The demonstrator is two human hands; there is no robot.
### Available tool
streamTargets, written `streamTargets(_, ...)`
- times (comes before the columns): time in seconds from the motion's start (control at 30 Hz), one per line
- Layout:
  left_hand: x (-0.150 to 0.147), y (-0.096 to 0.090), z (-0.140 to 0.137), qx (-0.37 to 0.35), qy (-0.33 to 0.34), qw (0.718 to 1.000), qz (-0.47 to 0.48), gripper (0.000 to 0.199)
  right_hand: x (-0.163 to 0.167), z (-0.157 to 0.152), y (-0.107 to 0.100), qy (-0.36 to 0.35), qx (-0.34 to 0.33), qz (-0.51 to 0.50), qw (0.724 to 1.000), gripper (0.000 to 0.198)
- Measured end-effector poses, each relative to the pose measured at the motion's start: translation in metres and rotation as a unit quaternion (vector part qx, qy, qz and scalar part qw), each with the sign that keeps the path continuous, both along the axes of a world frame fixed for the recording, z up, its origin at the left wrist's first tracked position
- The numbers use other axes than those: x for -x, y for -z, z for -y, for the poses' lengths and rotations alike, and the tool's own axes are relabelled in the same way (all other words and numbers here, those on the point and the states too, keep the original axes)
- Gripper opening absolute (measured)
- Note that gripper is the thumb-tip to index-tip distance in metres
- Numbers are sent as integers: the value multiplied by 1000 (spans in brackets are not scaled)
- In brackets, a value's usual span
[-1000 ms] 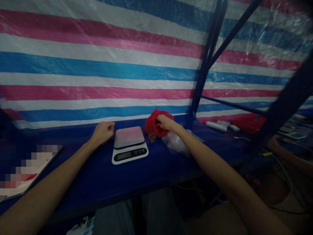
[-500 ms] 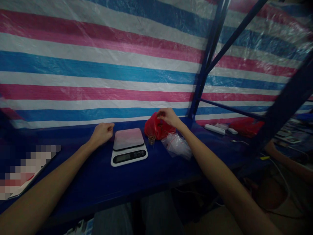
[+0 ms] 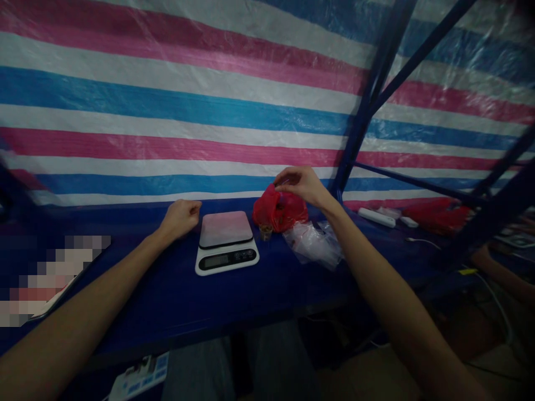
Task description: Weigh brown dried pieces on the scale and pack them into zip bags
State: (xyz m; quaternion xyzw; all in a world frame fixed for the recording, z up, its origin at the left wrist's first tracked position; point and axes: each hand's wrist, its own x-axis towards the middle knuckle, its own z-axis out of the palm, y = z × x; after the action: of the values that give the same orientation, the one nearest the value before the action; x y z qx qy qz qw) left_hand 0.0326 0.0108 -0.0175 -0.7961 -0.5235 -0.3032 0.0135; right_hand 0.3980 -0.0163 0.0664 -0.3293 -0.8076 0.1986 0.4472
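My left hand (image 3: 180, 217) is curled closed on the blue table, just left of a white kitchen scale (image 3: 228, 262). What its fingers hold, if anything, is hidden. On the scale's flat platform (image 3: 225, 229) nothing lies, and its display is too dim to read. My right hand (image 3: 303, 185) is over a red plastic bag (image 3: 267, 207), with thumb and fingertips pinched at the bag's upper rim. Small dark bits show in the bag's mouth. A small clear cup (image 3: 265, 231) with brownish contents stands between bag and scale. Clear zip bags (image 3: 313, 245) lie below my right wrist.
A striped plastic sheet (image 3: 167, 111) hangs behind the table (image 3: 175, 301). Blue metal posts (image 3: 359, 133) rise at the right. Beyond them are a white device (image 3: 377, 217), another red bag (image 3: 438, 214) and another person's arm (image 3: 497, 273). A power strip (image 3: 140, 379) is below the table.
My right hand has lifted slightly from the bag's mouth to its upper rim. My left hand stays beside the scale. The whole view has shifted a little.
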Motion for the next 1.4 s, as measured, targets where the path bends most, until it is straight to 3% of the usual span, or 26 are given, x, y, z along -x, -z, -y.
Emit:
streamTargets(0.13, -1, 0, 1, 5, 3, 1000, 9, 17, 23, 22, 12, -138, 116, 64, 982, 18)
streamTargets(0.3, 0, 1, 0, 9, 13, 1000, 13, 16, 30, 22, 28, -177, 188, 115, 959, 16)
streamTargets(0.6, -3, 0, 1, 18, -16, 1000, 0, 14, 22, 11, 37, -187, 184, 119, 958, 18)
streamTargets(1.07, 1, 2, -3, 2, 19, 1000, 8, 15, 20, 11, 35, -137, 165, 125, 969, 15)
streamTargets(1.27, 1, 3, -2, 4, 27, 999, 23, 15, 17, 11, 30, -126, 106, 156, 974, 16)
streamTargets(1.4, 0, 1, -1, 6, 18, 1000, 19, 16, 16, 10, 29, -122, 102, 170, 972, 18)
